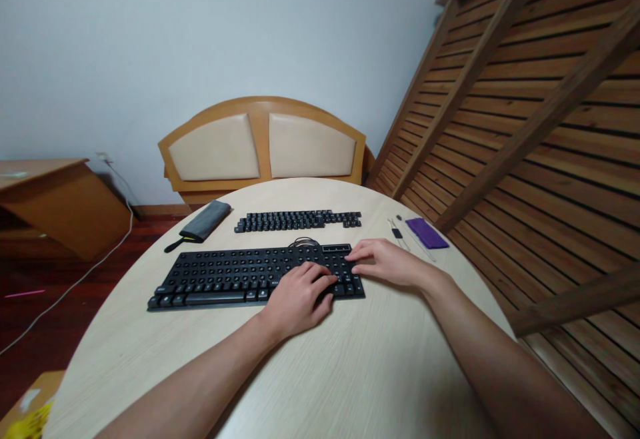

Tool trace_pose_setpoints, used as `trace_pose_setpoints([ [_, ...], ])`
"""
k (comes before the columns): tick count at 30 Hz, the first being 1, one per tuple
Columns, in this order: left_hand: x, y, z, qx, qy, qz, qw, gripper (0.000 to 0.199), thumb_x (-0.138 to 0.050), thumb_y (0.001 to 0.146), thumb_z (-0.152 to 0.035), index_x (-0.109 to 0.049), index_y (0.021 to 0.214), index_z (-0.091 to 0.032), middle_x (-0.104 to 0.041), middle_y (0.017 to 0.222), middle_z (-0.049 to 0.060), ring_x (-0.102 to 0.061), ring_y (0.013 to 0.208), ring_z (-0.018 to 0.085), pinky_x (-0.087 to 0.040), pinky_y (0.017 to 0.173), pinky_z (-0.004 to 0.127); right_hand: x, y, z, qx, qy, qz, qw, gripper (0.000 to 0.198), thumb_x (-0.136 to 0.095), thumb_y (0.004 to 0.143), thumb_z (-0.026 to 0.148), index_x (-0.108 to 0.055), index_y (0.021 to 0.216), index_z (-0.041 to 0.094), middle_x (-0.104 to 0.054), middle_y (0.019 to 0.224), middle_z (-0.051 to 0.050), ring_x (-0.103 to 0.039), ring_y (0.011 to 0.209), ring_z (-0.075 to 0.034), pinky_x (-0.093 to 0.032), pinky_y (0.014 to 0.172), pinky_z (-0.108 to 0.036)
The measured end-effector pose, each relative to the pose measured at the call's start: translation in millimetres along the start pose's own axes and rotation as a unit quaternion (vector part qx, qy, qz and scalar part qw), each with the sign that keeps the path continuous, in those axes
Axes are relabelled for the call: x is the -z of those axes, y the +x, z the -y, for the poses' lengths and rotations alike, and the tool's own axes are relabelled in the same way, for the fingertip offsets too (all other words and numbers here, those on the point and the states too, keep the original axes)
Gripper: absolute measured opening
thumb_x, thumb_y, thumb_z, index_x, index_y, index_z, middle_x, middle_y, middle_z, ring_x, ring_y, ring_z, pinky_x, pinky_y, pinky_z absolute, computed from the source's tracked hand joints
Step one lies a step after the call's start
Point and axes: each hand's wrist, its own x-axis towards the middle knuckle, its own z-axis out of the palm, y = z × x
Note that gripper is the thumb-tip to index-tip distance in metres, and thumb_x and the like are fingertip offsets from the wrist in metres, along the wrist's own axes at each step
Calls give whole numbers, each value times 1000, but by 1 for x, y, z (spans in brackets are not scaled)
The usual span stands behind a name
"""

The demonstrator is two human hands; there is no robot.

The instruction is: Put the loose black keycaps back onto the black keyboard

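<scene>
Your left hand (pixel 297 296), at six o'clock, hides some keys of the black keyboard (pixel 215 298). You can't tell if your right hand (pixel 385 261), at four o'clock, pinches something tiny. Marks on the loose keys (pixel 280 220), near the clock's middle, are too small to read. The edge cuts off the yellow thing (pixel 33 422) at eight o'clock, the brown cabinet (pixel 95 216) at nine and the wood slats (pixel 537 116) between two and three.

It seemed a home bedroom, judging by the cream-padded headboard (pixel 259 136), slatted wooden frame (pixel 520 126) and reddish floor (pixel 50 276).
</scene>
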Motion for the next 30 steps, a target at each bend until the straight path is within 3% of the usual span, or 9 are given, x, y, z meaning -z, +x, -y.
trace_pose_setpoints([
  [11, 2, 1, -1, -2, 1, 2, 1000, 30, -56, 92, -25, -64, 120, -18, -66, 114, 8, -58, 106, 25, -53, 92, 42, -2, 3, 0, -6, -42, -3, 999, 21, -69, 85, 26, -78, 104, 22, -72, 95, -7, -66, 89, -21, -48, 83, -32],
  [17, 2, 1, -1, -3, 3, -1, 1000, 30, -55, 92, -25, -64, 119, -18, -66, 113, 8, -58, 105, 25, -53, 91, 43, -2, 0, -4, 22, -1, -5, 1000, 19, -64, 89, 30, -78, 99, 23, -72, 101, -6, -66, 92, -20, -49, 86, -32],
  [20, 1, 1, -1, -3, 2, -4, 1000, 30, -55, 92, -25, -64, 119, -19, -66, 113, 8, -58, 105, 25, -53, 91, 43, -3, 0, -15, 6, -3, -64, 998, 21, -61, 91, 34, -78, 90, 21, -73, 93, -6, -66, 84, -19, -50, 79, -32],
  [24, 0, 0, 0, -4, 0, -4, 1000, 30, -56, 92, -25, -64, 121, -19, -66, 114, 8, -58, 107, 25, -53, 91, 43, -11, 4, -42, -63, -77, -205, 974, 21, -56, 92, 32, -73, 88, 19, -72, 90, -6, -65, 84, -20, -50, 78, -33],
  [26, 0, 0, 0, -4, -1, -2, 1000, 31, -55, 92, -25, -64, 121, -19, -66, 115, 8, -58, 107, 25, -53, 92, 43, -15, 7, -56, -99, -115, -245, 958, 22, -55, 92, 30, -71, 102, 19, -71, 97, -7, -66, 86, -21, -50, 81, -34],
  [30, 0, 0, 0, -4, 1, -3, 1000, 31, -55, 92, -26, -63, 121, -19, -66, 115, 8, -58, 107, 25, -52, 93, 42, -22, 14, -71, -134, -204, -249, 937, 40, -56, 91, 31, -60, 129, 20, -66, 122, -11, -61, 108, -26, -46, 95, -38],
])
